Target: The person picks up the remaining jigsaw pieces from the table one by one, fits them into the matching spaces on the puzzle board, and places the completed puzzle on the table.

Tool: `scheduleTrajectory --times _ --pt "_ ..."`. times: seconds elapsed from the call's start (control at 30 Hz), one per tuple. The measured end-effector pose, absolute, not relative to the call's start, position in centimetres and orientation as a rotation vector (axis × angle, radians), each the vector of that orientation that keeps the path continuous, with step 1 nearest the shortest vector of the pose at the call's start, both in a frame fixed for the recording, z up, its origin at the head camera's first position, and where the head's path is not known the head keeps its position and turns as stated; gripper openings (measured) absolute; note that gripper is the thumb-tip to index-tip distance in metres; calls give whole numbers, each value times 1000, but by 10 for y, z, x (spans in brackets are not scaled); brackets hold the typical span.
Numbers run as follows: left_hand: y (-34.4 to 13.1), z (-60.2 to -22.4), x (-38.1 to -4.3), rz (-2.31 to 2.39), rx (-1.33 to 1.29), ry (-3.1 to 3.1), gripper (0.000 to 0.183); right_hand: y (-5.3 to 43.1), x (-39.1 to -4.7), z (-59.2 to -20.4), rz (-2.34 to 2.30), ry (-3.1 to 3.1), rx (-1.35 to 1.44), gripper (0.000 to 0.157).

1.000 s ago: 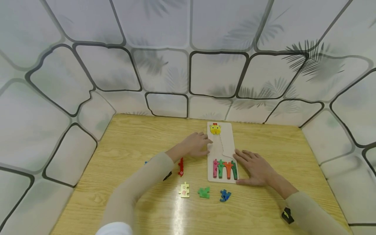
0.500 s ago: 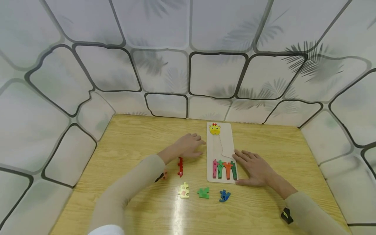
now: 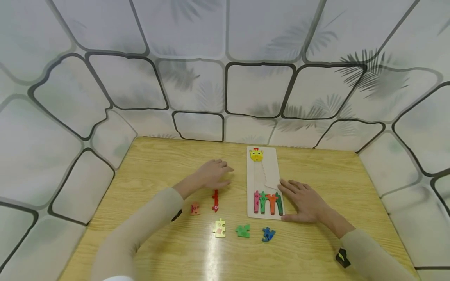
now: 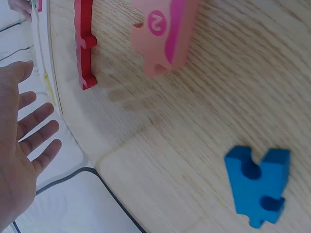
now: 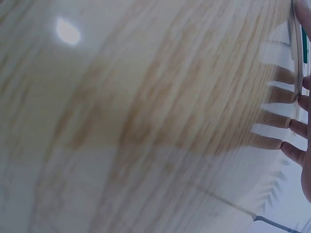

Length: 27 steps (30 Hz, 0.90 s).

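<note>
A white puzzle board (image 3: 268, 168) bears a yellow giraffe-head piece (image 3: 256, 155) at its top and several coloured leg pieces (image 3: 272, 205) along its bottom. My right hand (image 3: 304, 201) rests at the board's lower right edge, fingers spread. To the left of the board, my left hand (image 3: 212, 175) is held with loose fingers and nothing in its grasp. Just below it lies a red puzzle piece (image 3: 215, 201), with a salmon puzzle piece (image 4: 167, 34) marked 2 beside that. A blue puzzle piece (image 4: 257, 184) shows in the left wrist view; the left arm hides it in the head view.
Nearer the front lie a yellow puzzle piece (image 3: 220, 227), a green puzzle piece (image 3: 243, 230) and another blue puzzle piece (image 3: 268, 234). All sit on a wooden table (image 3: 302, 257). Patterned white walls (image 3: 197, 125) enclose its back and sides.
My left hand has moved left, away from the board's left edge. The salmon piece has come into sight from behind the arm. My right hand stays at the board.
</note>
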State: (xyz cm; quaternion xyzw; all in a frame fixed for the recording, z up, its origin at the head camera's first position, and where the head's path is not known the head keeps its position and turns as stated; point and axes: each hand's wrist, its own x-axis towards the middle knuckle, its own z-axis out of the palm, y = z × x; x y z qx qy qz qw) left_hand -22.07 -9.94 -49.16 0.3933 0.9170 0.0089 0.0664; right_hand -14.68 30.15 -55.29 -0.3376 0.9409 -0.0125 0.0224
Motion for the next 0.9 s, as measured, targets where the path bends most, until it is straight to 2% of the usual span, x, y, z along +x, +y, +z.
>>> scheduleTrajectory --times 0.9 --pt "-160 -482 -202 174 1078 2877 52 303 -148 -557 -51 2936 -1052 111"
